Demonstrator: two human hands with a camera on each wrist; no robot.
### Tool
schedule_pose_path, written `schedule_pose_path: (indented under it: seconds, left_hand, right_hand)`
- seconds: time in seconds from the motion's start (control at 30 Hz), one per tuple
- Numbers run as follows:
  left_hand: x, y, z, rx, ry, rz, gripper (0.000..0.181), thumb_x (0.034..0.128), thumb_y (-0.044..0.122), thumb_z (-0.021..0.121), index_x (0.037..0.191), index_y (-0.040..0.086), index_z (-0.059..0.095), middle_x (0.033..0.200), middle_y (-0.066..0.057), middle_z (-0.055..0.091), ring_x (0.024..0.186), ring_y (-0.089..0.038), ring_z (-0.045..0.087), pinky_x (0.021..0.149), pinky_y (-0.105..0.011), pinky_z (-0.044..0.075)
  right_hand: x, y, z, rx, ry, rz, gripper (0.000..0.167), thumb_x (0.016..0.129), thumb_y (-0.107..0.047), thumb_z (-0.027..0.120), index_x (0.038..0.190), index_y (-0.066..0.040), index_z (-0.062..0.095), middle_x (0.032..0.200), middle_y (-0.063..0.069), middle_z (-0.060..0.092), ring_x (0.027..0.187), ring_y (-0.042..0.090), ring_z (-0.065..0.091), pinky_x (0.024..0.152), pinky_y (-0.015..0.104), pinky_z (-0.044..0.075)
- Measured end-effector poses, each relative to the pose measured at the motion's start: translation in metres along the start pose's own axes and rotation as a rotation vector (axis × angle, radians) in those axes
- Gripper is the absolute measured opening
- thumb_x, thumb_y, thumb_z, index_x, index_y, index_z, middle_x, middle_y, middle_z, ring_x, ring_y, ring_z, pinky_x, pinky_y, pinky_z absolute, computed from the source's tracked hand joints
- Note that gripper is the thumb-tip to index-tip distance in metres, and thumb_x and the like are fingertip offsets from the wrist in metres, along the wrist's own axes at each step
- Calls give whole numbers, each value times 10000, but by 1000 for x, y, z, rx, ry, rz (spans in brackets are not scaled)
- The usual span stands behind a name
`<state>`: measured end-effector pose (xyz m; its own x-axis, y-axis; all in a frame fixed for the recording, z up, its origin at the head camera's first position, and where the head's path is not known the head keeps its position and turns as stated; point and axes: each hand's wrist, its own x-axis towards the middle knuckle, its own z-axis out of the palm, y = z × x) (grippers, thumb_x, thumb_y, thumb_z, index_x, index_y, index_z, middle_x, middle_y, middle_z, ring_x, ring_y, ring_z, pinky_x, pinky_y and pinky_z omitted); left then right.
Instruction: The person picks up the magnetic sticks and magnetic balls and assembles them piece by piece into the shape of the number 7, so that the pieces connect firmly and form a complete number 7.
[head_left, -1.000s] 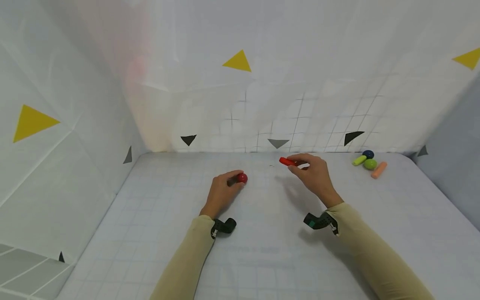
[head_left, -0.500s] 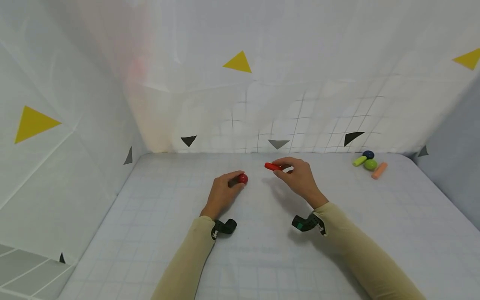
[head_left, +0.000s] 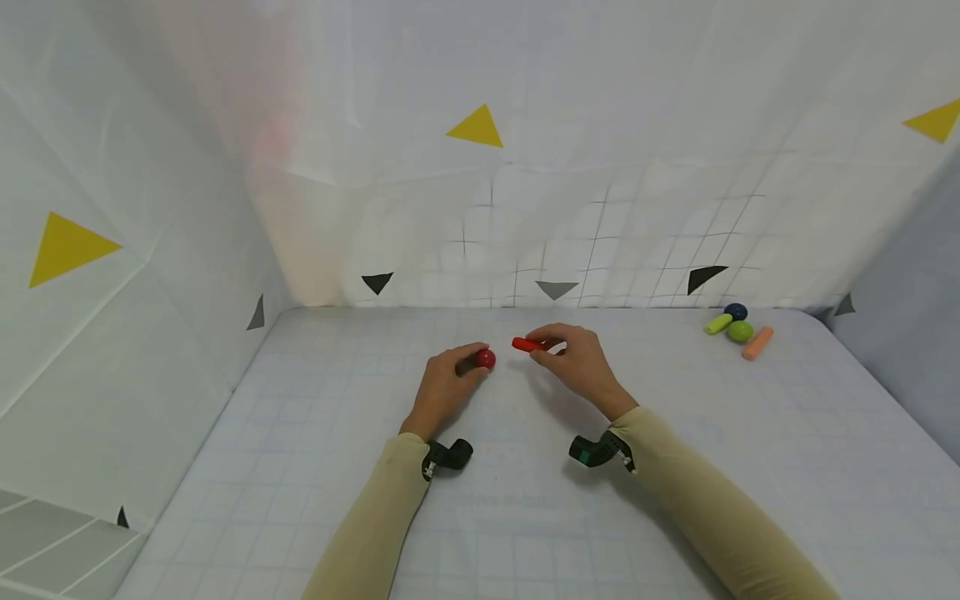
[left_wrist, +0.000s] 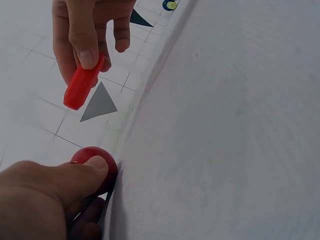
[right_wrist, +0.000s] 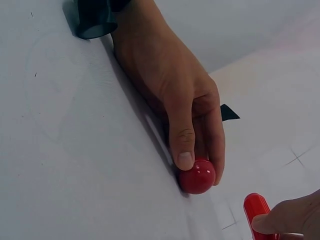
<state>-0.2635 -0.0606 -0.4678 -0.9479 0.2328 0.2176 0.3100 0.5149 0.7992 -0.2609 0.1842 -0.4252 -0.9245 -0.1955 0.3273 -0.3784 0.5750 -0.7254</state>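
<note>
My left hand [head_left: 442,387] holds a shiny dark red ball [right_wrist: 198,177] between thumb and fingers, low at the white table surface. A short bright red stick [left_wrist: 83,84], ridged like a thick piece of chalk or crayon, is pinched by my right hand [head_left: 581,362]. That hand is raised above the table, its shadow falling below it. In the head view the red stick sits just right of the ball and slightly farther back, with a small gap between them. The right wrist view shows only part of the right hand's fingers.
At the back right of the table [head_left: 300,500] lie a dark blue rounded object [head_left: 736,312], a yellow-green stick [head_left: 717,323], a green rounded object [head_left: 740,332] and an orange stick [head_left: 757,342]. White walls with yellow and dark triangles enclose the table's back and sides.
My right hand has moved left with the red stick and a little nearer to me, closing in on the ball. The left hand and ball have stayed in place.
</note>
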Motion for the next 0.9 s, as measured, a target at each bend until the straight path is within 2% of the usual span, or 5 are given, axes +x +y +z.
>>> schedule_pose_path:
  seconds: [0.13, 0.33, 0.9]
  left_hand:
    - [1, 0, 0, 7, -8, -6, 430, 975, 161, 765, 1396, 191, 685, 1346, -13, 667, 1225, -181, 592, 1055, -391, 475]
    - [1, 0, 0, 11, -15, -16, 442, 976, 158, 763, 1407, 213, 678, 1352, -3, 662, 1228, -181, 583, 1052, -377, 480]
    - [2, -4, 0, 9, -9, 4, 448, 971, 161, 769, 1407, 208, 680, 1370, -3, 653, 1281, -196, 566, 1085, -418, 451]
  right_hand:
    - [1, 2, 7, -5, -22, -4, 228, 925, -38, 775, 1150, -71, 787, 1113, 67, 744, 940, 271, 672, 746, 395, 552]
    - [3, 3, 16, -15, -40, -4, 225, 921, -35, 774, 1143, -69, 789, 1122, 67, 746, 943, 269, 673, 770, 408, 559]
    - [4, 3, 29, -51, -67, -10, 220, 920, -20, 771, 1138, -47, 783, 1116, 82, 744, 972, 268, 664, 802, 421, 581]
